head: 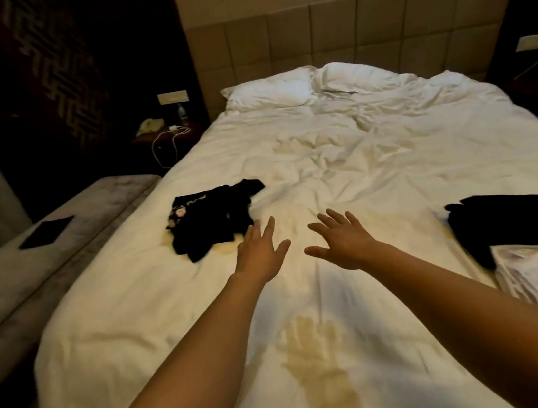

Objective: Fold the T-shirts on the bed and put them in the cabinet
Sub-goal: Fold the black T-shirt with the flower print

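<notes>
A white-covered bed (341, 166) is carrying a crumpled black T-shirt (211, 219) just beyond the left hand (261, 256), perhaps brushing its fingertips, and another dark garment (519, 224) lying well right of the right hand (346, 245), both hands hovering with fingers spread, holding nothing.

Looks like a hotel bedroom, dimly lit. Wide bed (325, 168) under a rumpled white duvet, two white pillows (271, 93) against a padded, square-panelled headboard (357, 29). Beside it a dark nightstand (161, 137) with a corded telephone (149, 126), a water bottle (181, 112), a white charger cable (167, 142) and a wall switch panel (173, 97) above. Dark patterned wall panel (57, 60) at left.
</notes>
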Available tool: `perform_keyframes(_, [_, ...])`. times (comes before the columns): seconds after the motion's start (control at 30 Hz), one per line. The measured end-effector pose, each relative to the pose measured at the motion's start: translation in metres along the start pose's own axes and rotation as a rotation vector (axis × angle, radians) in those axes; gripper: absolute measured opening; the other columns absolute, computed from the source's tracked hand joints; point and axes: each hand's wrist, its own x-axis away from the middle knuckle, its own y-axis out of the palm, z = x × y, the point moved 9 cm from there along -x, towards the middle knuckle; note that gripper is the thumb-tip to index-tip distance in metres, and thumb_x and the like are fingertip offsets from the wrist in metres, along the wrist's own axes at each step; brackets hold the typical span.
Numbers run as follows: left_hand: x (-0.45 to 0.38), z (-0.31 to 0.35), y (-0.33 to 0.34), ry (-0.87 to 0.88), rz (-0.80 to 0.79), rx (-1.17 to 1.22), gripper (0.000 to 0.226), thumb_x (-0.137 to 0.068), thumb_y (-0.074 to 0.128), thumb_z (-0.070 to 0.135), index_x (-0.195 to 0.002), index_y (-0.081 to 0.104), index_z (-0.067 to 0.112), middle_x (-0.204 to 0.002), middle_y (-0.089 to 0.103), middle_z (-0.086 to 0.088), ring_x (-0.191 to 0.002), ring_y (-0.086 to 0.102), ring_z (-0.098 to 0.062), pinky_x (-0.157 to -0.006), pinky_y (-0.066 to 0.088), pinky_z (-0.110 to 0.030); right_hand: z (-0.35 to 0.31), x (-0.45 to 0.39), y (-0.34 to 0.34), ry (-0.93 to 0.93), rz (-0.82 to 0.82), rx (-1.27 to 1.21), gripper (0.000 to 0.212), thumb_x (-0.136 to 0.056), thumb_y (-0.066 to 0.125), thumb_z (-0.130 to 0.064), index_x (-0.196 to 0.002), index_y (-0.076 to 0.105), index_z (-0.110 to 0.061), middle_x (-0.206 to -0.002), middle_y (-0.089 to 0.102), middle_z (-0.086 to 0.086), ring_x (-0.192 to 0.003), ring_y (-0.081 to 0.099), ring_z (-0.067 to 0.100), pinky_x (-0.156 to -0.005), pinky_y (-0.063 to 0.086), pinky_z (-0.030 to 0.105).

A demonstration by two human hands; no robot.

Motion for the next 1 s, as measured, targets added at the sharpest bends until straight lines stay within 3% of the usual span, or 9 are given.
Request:
perform_keyframes(0.37, [-0.040, -0.149, 0.012, -0.173, 0.049, 0.074, 0.067, -0.102, 0.039, 0.053, -0.158, 0.018, 0.023, -0.166, 0.012, -0.009, -0.152, 0.011, -0.028, -0.117, 0.026, -0.044, -0.069, -0.106, 0.031, -0.088, -0.034, 0.025, 0.071, -0.098, 0.036, -0.064, -0.155, 0.024, -0.024, -0.165, 0.016, 0.005, -0.153, 0.004, 0.024, -0.123, 0.005, 0.046])
perform_keyframes(0.47, [-0.058, -0.181, 0.026, -0.224, 0.069, 0.143, 0.064, -0.103, 0.040, 0.050, -0.157, 0.023, 0.022, -0.164, 0.016, -0.009, -0.151, 0.015, -0.028, -0.115, 0.029, -0.044, -0.078, -0.147, 0.037, -0.076, -0.005, -0.013, 0.070, -0.098, 0.040, -0.061, -0.153, 0.029, -0.020, -0.161, 0.027, 0.005, -0.150, 0.017, 0.026, -0.121, 0.016, 0.043])
perform_keyframes(0.6, [-0.082, -0.208, 0.027, -0.221, 0.192, 0.253, 0.056, -0.103, 0.047, 0.040, -0.153, 0.035, 0.019, -0.160, 0.028, -0.008, -0.147, 0.022, -0.026, -0.114, 0.030, -0.041, -0.091, -0.193, 0.044, -0.065, 0.050, -0.087, 0.063, -0.098, 0.048, -0.052, -0.148, 0.038, -0.015, -0.148, 0.046, 0.007, -0.135, 0.040, 0.028, -0.106, 0.037, 0.039])
perform_keyframes(0.77, [-0.124, -0.226, 0.022, -0.169, 0.324, 0.211, 0.061, -0.098, 0.060, 0.034, -0.152, 0.036, 0.017, -0.158, 0.031, -0.009, -0.145, 0.025, -0.026, -0.114, 0.031, -0.040, -0.102, -0.234, 0.078, 0.024, 0.046, -0.376, 0.047, -0.100, 0.050, -0.033, -0.140, 0.044, -0.010, -0.136, 0.050, 0.014, -0.118, 0.052, 0.033, -0.089, 0.046, 0.040])
perform_keyframes(0.87, [-0.152, -0.227, 0.032, -0.154, 0.247, 0.066, 0.075, -0.095, 0.062, 0.039, -0.156, 0.025, 0.017, -0.160, 0.028, -0.007, -0.146, 0.024, -0.026, -0.113, 0.031, -0.041, -0.103, -0.251, 0.091, 0.097, 0.106, -0.700, 0.038, -0.099, 0.049, -0.018, -0.135, 0.046, -0.008, -0.125, 0.055, 0.007, -0.111, 0.057, 0.027, -0.085, 0.047, 0.036])
perform_keyframes(0.93, [-0.167, -0.229, 0.037, -0.151, 0.208, -0.011, 0.064, -0.096, 0.060, 0.040, -0.151, 0.036, 0.017, -0.148, 0.044, -0.006, -0.137, 0.038, -0.026, -0.105, 0.036, -0.040, -0.102, -0.257, 0.100, 0.177, 0.106, -0.858, 0.033, -0.099, 0.048, -0.013, -0.132, 0.049, -0.006, -0.112, 0.057, 0.002, -0.103, 0.058, 0.024, -0.081, 0.045, 0.034])
perform_keyframes(1.0, [-0.175, -0.231, 0.038, -0.124, 0.221, -0.072, 0.034, -0.098, 0.057, 0.035, -0.128, 0.062, 0.019, -0.123, 0.063, -0.005, -0.117, 0.052, -0.026, -0.094, 0.038, -0.037, -0.101, -0.262, 0.107, 0.240, 0.114, -0.934, 0.023, -0.099, 0.048, -0.012, -0.114, 0.060, -0.001, -0.099, 0.066, 0.013, -0.093, 0.064, 0.033, -0.077, 0.050, 0.043])
